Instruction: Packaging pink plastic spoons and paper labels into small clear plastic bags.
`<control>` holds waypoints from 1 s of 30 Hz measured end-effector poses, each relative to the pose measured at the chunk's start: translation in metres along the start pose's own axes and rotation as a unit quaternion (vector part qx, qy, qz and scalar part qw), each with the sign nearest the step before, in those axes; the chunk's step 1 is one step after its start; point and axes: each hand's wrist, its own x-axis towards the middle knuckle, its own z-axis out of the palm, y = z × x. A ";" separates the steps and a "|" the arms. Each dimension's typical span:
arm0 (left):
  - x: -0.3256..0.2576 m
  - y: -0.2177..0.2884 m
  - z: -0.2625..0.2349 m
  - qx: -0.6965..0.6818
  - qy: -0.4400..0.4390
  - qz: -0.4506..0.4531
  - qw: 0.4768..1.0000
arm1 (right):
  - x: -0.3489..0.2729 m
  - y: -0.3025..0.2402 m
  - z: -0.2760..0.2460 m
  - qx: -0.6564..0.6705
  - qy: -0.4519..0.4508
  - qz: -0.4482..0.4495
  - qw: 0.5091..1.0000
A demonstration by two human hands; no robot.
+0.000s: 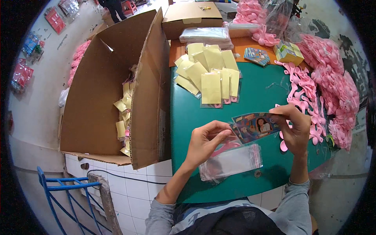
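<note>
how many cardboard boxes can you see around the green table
2. A large open cardboard box stands at the table's left edge, with yellow-backed packets inside. A smaller closed box sits at the far end, beyond the orange mat. Others may be hidden outside the view.

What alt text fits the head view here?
Over a green table, the right hand holds a printed card while the left hand pinches a clear bag; yellow-backed packets and pink plastic pieces lie beyond.
</note>
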 end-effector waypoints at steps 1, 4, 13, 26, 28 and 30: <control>0.000 0.001 0.000 0.008 0.010 -0.011 1.000 | 0.001 -0.001 -0.001 -0.014 -0.035 -0.012 0.999; -0.001 -0.005 -0.002 0.049 0.012 -0.011 0.999 | 0.003 -0.001 0.001 -0.033 -0.085 -0.028 0.995; 0.000 0.000 -0.006 0.016 0.028 -0.013 0.999 | 0.026 0.083 -0.002 -0.018 0.054 0.158 0.986; 0.001 -0.001 -0.002 0.116 0.007 0.013 0.993 | 0.016 0.001 0.003 0.017 -0.260 0.043 0.965; 0.001 0.005 0.000 0.130 -0.020 0.015 0.991 | 0.011 -0.004 0.005 0.024 -0.196 0.027 0.980; 0.000 0.009 0.002 0.147 -0.045 0.017 0.988 | 0.009 -0.004 0.009 0.025 -0.206 -0.019 0.978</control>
